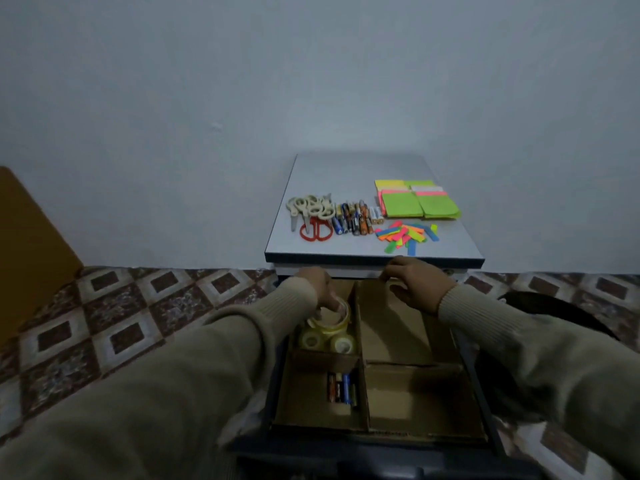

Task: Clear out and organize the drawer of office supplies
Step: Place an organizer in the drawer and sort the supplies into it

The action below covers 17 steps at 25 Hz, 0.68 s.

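The cabinet top [374, 174] carries sticky notes [419, 202], scissors [311, 211], loose batteries [353, 220] and coloured tabs [408, 233]. Below it the open drawer [485, 386] holds a cardboard divider [360, 341]. The left hand [315, 289] grips a clear tape roll [332, 315] in the far-left compartment; the right hand [415, 282] rests on the far-right compartment's edge, fingers curled. Four batteries [343, 388] lie near-left — their labels too blurred to read.
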Motion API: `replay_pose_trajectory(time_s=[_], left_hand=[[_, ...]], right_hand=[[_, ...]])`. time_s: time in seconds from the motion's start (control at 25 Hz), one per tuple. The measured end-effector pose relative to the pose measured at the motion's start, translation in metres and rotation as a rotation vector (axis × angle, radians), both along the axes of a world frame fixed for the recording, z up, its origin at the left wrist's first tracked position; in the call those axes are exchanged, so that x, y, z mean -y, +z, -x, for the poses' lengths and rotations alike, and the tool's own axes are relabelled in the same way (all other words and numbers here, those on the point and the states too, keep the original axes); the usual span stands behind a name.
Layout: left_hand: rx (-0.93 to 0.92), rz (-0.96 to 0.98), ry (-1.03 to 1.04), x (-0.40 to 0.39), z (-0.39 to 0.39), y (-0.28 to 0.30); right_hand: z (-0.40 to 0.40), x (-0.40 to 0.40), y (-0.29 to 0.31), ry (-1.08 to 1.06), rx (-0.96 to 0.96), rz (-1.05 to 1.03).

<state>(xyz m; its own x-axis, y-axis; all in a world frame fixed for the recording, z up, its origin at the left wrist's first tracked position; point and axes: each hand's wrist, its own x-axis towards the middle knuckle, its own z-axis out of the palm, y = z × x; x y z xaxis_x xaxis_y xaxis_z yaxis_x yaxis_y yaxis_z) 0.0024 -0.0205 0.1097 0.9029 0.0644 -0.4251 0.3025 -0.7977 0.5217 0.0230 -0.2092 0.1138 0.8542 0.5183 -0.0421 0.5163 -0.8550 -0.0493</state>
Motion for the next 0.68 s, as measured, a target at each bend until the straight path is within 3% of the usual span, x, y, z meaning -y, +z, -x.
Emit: replay_pose_trajectory(time_s=[0.4, 0.6, 0.68], left_hand=[[0.392, -0.084, -0.117, -0.01, -0.106, 0.044], [0.4, -0.454, -0.266, -0.012, -0.159, 0.046], [0.352, -0.47, -0.316, -0.009, -0.178, 0.041]], right_hand=[[-0.104, -0.009, 0.052, -0.073, 0.024, -0.095], [-0.155, -0.017, 0.048, -0.118, -0.038, -0.004], [-0.172, -0.02, 0.043, -0.125, -0.06, 0.093]])
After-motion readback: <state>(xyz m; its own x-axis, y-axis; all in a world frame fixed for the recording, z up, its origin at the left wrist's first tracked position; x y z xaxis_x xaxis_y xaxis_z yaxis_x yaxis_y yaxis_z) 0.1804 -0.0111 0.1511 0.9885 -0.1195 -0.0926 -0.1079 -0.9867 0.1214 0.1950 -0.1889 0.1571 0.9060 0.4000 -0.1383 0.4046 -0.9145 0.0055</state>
